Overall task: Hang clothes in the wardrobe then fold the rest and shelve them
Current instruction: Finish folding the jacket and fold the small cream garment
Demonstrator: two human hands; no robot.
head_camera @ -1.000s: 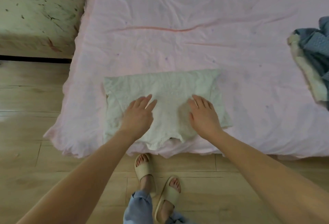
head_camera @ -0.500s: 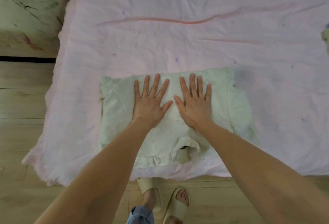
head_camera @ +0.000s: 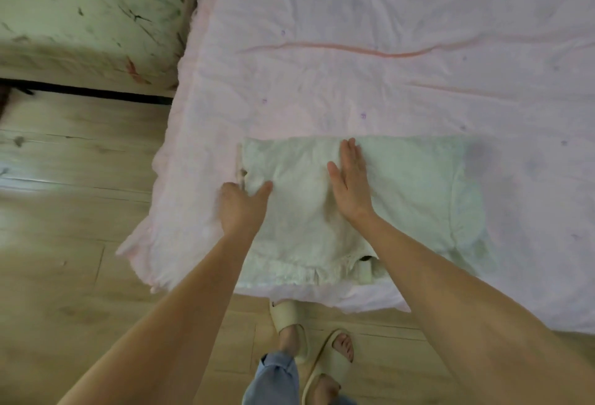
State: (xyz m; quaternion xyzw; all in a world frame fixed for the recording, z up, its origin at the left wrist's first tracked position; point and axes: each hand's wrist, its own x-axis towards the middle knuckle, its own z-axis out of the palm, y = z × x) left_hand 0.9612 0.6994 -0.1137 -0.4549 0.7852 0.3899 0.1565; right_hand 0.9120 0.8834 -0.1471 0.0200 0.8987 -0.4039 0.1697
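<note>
A pale green garment (head_camera: pixel 402 189), partly folded into a wide rectangle, lies flat on the pink bed sheet (head_camera: pixel 370 89) in the middle of the frame, its lower edge close to the near edge of the bed. My right hand (head_camera: pixel 351 185) stands on its edge across the middle of the cloth, fingers straight and together, pointing toward the top of the frame, the side of the palm pressing down. My left hand (head_camera: pixel 243 206) is at the garment's left edge, left of centre: the thumb lies on top of the cloth and the fingers go under the edge out of sight, so it grips the fabric there. A small folded part of the garment sticks out at its lower edge, just beside my right forearm. At the bottom of the frame my feet in cream slippers (head_camera: pixel 325 369) stand on the wooden floor (head_camera: pixel 80 211). A marbled green block (head_camera: pixel 87 8) fills the upper left.
</note>
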